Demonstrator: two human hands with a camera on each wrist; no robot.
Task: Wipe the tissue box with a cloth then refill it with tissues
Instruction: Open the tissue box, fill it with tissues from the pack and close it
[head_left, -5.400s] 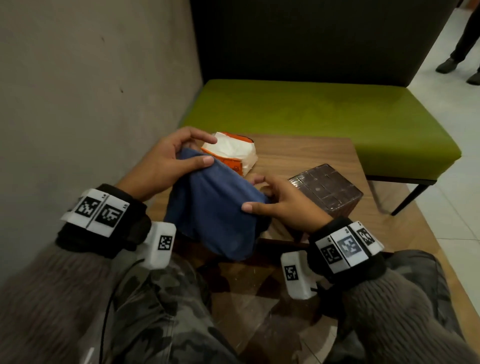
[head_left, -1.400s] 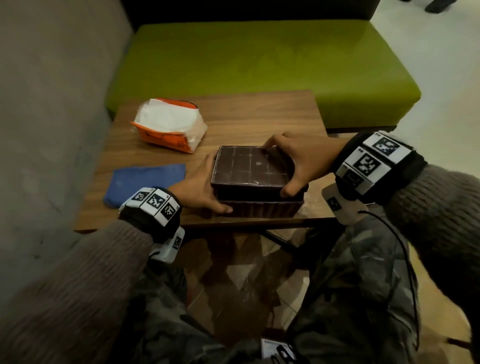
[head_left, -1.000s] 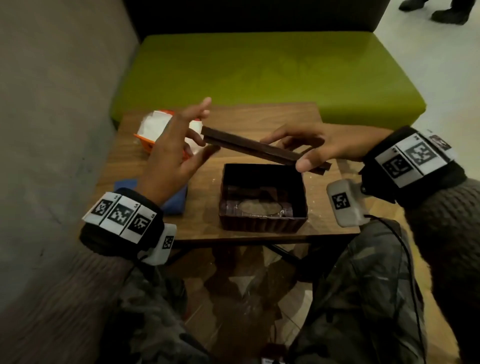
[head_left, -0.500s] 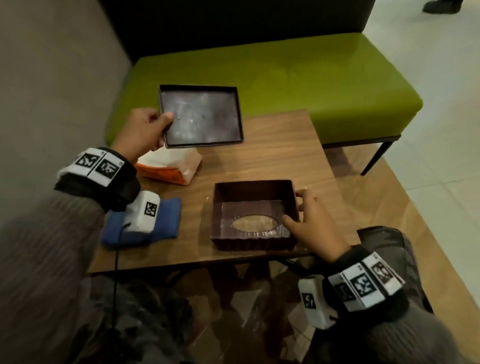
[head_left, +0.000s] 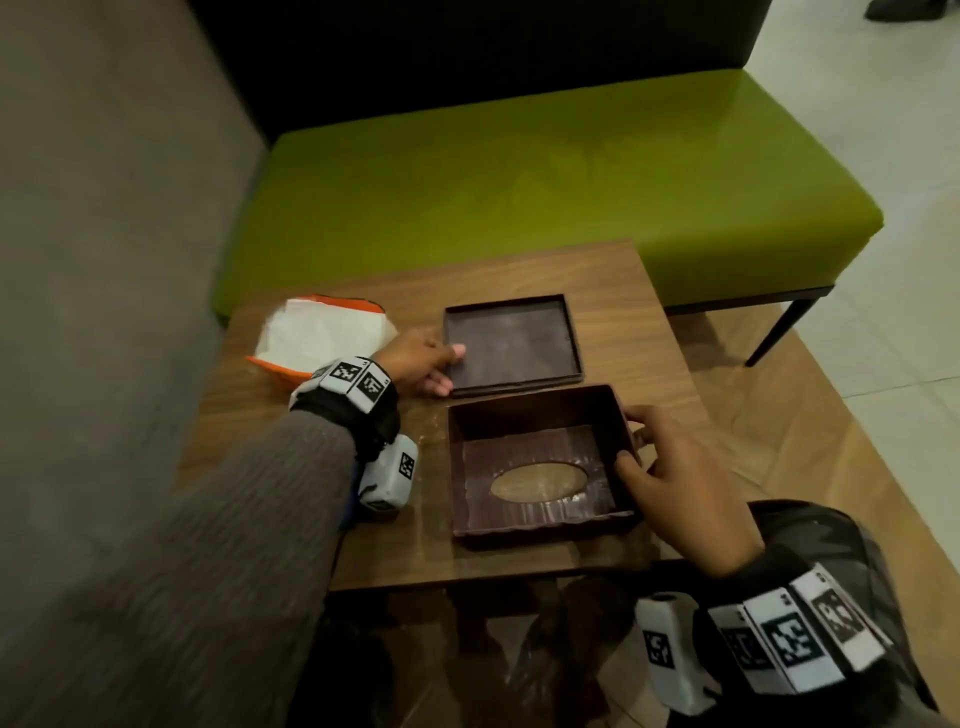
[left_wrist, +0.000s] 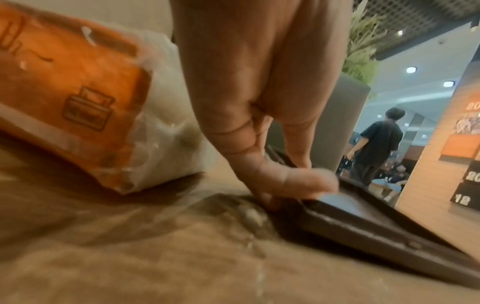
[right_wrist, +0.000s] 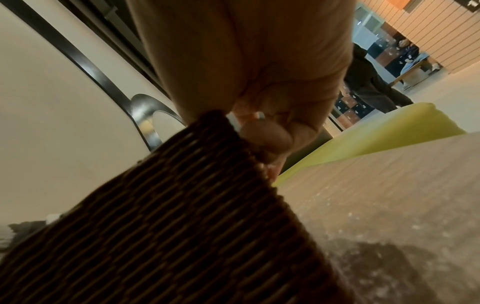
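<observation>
The dark brown tissue box (head_left: 540, 462) lies upside down and open on the table, its oval slot facing the tabletop. My right hand (head_left: 628, 439) grips its right wall, thumb inside, and the ribbed wall (right_wrist: 182, 226) fills the right wrist view. The box's flat lid (head_left: 511, 340) lies inner side up just behind it. My left hand (head_left: 448, 368) pinches the lid's left edge, with the thumb (left_wrist: 309, 181) on top of the lid (left_wrist: 376, 222). An orange and white tissue pack (head_left: 322, 338) sits at the far left. The blue cloth (head_left: 348, 499) is almost hidden under my left forearm.
The small wooden table (head_left: 623, 291) stands against a grey wall (head_left: 104, 260) on the left. A green bench (head_left: 519, 182) runs along its far side. A person (left_wrist: 374, 144) walks in the background of the left wrist view.
Half a second ago my left hand held the lid in the air over the table's far edge; now the lid lies on the table behind the box. My right hand stays on the box's right wall.
</observation>
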